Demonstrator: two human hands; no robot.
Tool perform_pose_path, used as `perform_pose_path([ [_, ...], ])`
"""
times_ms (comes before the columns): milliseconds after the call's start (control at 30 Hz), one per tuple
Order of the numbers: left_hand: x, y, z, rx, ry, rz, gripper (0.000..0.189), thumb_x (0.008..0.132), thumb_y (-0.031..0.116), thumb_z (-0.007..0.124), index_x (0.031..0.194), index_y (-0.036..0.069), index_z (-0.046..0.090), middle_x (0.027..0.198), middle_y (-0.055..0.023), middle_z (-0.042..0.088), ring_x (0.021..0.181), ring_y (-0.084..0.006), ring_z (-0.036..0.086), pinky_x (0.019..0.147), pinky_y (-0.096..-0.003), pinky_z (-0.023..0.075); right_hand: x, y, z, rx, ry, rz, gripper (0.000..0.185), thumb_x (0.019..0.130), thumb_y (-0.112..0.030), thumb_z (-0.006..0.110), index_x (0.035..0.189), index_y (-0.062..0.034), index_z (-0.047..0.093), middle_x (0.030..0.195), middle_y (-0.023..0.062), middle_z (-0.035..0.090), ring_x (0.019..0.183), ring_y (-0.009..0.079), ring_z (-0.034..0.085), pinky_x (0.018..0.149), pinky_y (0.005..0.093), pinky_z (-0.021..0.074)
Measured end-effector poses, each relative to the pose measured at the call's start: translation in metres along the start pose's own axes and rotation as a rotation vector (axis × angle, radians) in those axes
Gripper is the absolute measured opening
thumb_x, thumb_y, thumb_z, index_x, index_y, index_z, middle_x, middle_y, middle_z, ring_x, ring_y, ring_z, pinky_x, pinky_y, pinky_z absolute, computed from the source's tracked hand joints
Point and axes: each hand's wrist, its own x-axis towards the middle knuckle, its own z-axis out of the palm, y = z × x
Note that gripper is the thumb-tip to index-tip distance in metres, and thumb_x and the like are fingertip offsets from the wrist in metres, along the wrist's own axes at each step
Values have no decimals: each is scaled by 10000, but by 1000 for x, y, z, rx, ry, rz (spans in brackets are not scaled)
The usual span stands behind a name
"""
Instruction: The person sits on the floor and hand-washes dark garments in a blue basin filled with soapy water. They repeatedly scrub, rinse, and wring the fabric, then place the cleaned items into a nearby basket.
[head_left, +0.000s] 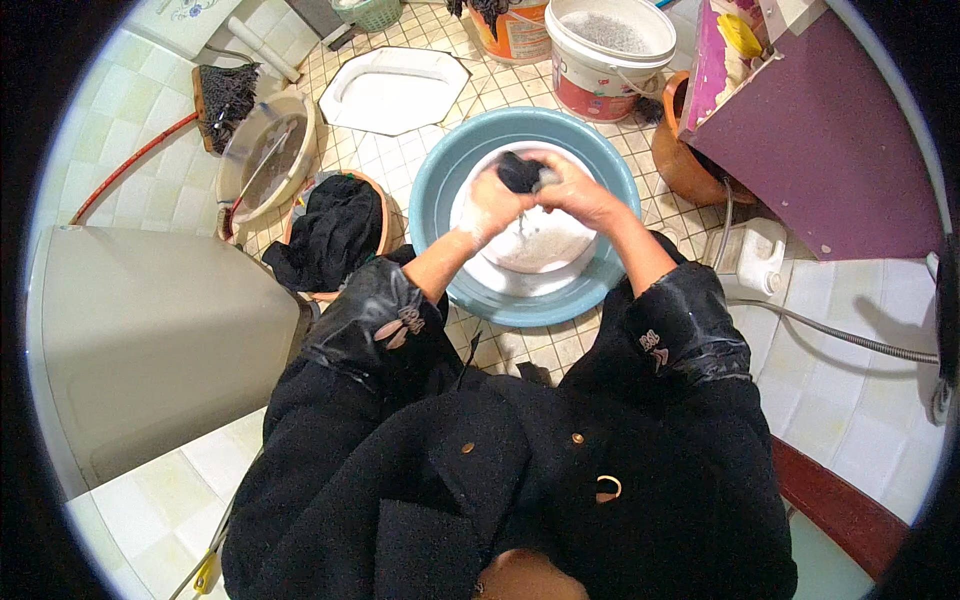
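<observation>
Both hands grip a small wet black cloth (517, 172), blurred by motion, so its exact kind cannot be told. My left hand (493, 201) holds it from the left, and my right hand (571, 192) from the right, with some pale foam by the fingers. They work just above a white round tub (551, 279) whose inside looks covered in whitish suds. That tub sits inside a wide blue plastic basin (431, 217) on the tiled floor, between my knees. Dark protective sleeves, wet in places, cover my forearms.
An orange basin (388, 225) heaped with black clothing (337, 229) stands left, near a beige basin of murky water (306, 161). Ahead are a white squat toilet (401, 97) and a white bucket (600, 94). At right are a brown pot (675, 161), white jug (761, 259) and purple panel (825, 150).
</observation>
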Motion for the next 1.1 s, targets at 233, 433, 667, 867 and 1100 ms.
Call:
perform_pose_path([
  [233,4,17,-10,-1627,-810,-677,187,792,207,591,871,82,478,626,-3,435,430,-43,334,354,-153,248,9,-24,-6,733,-72,-233,871,760,-515,612,1411,-205,122,1344,186,332,1084,292,502,795,327,471],
  [433,-4,33,-2,-1521,-902,-584,240,847,221,558,985,39,486,678,-16,455,464,-40,340,355,-154,228,8,-41,-6,412,-203,-227,201,753,-168,651,856,-51,524,942,145,575,759,172,559,660,283,484],
  [667,4,26,16,-873,-571,-480,120,741,140,641,759,81,538,569,36,406,415,-28,283,364,-178,185,21,-24,2,22,141,-191,158,767,-124,637,690,-57,517,649,21,555,620,85,518,582,222,410],
  [867,8,-9,43,-308,-192,-102,350,699,191,650,981,-1,570,840,-115,624,765,-240,593,695,-343,460,34,-2,18,-226,433,-224,208,780,-177,598,695,5,544,624,117,580,591,188,562,557,322,436],
  [1100,13,-3,50,163,-144,-6,462,661,306,664,983,-14,577,957,-222,612,929,-375,574,791,-417,447,45,33,23,-415,715,-268,241,833,-204,548,680,-20,532,536,61,521,497,149,494,500,308,409],
])
